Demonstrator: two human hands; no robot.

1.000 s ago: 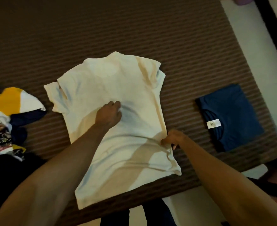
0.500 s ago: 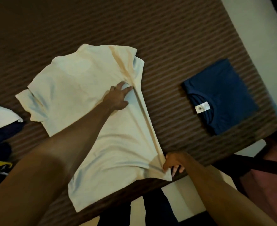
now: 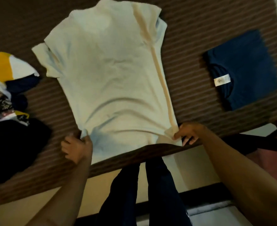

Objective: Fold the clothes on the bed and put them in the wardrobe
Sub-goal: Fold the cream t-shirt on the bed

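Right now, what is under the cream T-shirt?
The brown striped bedspread shows all round the cream T-shirt; anything beneath the shirt itself is covered and cannot be seen.

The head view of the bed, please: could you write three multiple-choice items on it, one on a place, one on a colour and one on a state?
1. Where does the folded shirt lie relative to the cream T-shirt?
A. To its right, on the bed
B. On top of it
C. On the floor

2. What colour is the folded shirt?
A. Red
B. Dark blue
C. Green

3. What are the two hands doing?
A. Hanging idle
B. Both resting on the clothes pile
C. Each gripping a hem corner of the cream T-shirt

Answers:
1 A: the folded shirt lies apart on the striped bed cover, right of the cream T-shirt.
2 B: its fabric is dark blue, with a white label.
3 C: the left hand and right hand each pinch the hem; the clothes pile lies untouched.
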